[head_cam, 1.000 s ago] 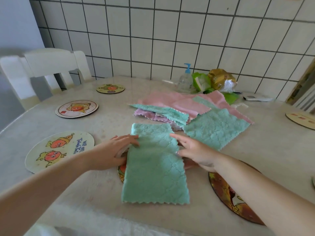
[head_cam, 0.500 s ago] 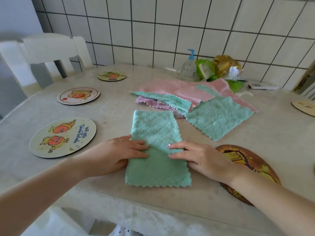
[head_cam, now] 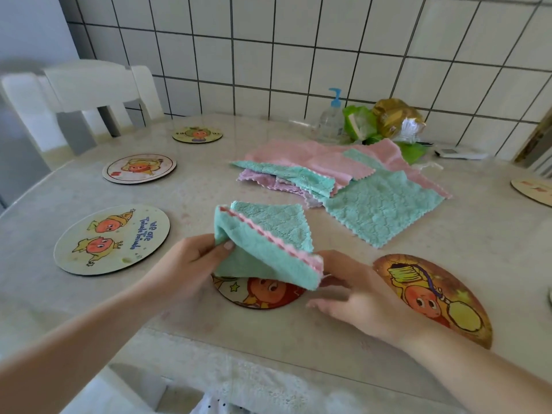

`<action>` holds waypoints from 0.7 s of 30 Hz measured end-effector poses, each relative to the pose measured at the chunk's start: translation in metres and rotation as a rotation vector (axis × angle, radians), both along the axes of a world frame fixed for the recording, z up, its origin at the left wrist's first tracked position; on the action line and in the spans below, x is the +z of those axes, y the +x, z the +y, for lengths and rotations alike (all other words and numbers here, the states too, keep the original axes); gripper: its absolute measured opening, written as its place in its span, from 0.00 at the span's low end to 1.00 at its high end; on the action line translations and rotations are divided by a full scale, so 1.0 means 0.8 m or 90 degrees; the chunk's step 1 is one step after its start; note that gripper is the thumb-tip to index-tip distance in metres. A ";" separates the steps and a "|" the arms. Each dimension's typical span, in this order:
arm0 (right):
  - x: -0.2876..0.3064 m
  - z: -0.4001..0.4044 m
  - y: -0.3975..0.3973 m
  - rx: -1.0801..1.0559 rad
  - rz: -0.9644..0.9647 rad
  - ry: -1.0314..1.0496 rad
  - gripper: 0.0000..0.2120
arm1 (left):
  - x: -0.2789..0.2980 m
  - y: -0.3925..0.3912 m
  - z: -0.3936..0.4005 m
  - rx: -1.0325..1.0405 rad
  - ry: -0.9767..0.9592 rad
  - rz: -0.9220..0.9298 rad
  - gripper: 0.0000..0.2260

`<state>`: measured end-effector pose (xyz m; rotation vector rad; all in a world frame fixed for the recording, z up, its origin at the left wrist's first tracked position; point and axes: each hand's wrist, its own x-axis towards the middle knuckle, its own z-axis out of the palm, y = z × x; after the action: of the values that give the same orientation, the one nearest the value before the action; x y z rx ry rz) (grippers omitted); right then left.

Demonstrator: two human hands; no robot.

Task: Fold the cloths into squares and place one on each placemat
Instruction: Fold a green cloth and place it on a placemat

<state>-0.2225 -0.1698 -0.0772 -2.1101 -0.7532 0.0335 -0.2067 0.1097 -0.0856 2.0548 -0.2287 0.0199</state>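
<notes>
Placemat (head_cam: 112,239) reading "We are Tomato Friends", left hand (head_cam: 191,265) pinching teal cloth (head_cam: 265,249)

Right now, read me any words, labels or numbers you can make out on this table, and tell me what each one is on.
"We are Tomato Friends": my best reading of the blue handwriting-style print on the near-left round placemat; the second line is partly blurred.
Far placemat: small marks along its rim, too small to read.
Pump bottle: any label is too blurred to read.
Gold bag: no legible print.
Right-edge placemat: red marks, unreadable.
</notes>
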 end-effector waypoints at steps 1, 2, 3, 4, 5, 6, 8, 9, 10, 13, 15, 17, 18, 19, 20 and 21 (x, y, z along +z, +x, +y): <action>0.000 0.004 0.001 -0.023 -0.083 -0.015 0.14 | 0.000 0.002 -0.001 0.008 -0.003 0.013 0.32; 0.000 0.009 0.003 -0.042 -0.153 -0.014 0.08 | 0.001 0.005 -0.003 0.017 0.000 0.019 0.31; 0.002 0.012 0.006 -0.060 -0.199 -0.010 0.05 | 0.001 0.008 -0.004 0.033 0.000 0.015 0.27; 0.005 0.016 0.008 -0.078 -0.223 0.002 0.07 | 0.001 0.011 -0.005 0.055 -0.001 0.005 0.22; 0.008 0.019 0.012 -0.099 -0.221 0.013 0.08 | 0.004 0.013 -0.008 0.074 -0.007 -0.002 0.19; 0.010 0.022 0.017 -0.120 -0.202 0.028 0.09 | 0.006 0.015 -0.010 0.080 -0.016 -0.008 0.20; 0.013 0.026 0.027 -0.158 -0.138 0.072 0.14 | 0.011 0.021 -0.012 0.081 -0.035 -0.021 0.26; 0.015 0.029 0.034 -0.182 -0.107 0.085 0.15 | 0.013 0.025 -0.013 0.085 -0.048 -0.021 0.28; 0.016 0.032 0.041 -0.205 -0.084 0.090 0.16 | 0.015 0.029 -0.014 0.090 -0.059 -0.016 0.27; 0.017 0.040 0.065 -0.254 -0.025 0.097 0.17 | 0.020 0.045 -0.018 0.097 -0.076 -0.001 0.18; 0.014 0.043 0.083 -0.282 0.031 0.083 0.16 | 0.021 0.058 -0.021 0.103 -0.074 0.005 0.14; 0.011 0.047 0.099 -0.303 0.087 0.062 0.12 | 0.020 0.070 -0.023 0.109 -0.092 0.038 0.16; 0.010 0.049 0.105 -0.312 0.119 0.051 0.10 | 0.020 0.074 -0.023 0.106 -0.099 0.054 0.23; 0.007 0.050 0.110 -0.318 0.152 0.047 0.16 | 0.019 0.077 -0.023 0.095 -0.094 0.061 0.29; 0.006 0.051 0.114 -0.317 0.181 0.050 0.23 | 0.017 0.079 -0.022 0.079 -0.076 0.065 0.32; 0.006 0.051 0.117 -0.312 0.196 0.049 0.28 | 0.016 0.081 -0.022 0.065 -0.053 0.064 0.32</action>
<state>-0.1292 -0.1289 -0.0726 -2.0974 -0.0477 0.0611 -0.1423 0.0920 -0.0726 1.9766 -0.0598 -0.0119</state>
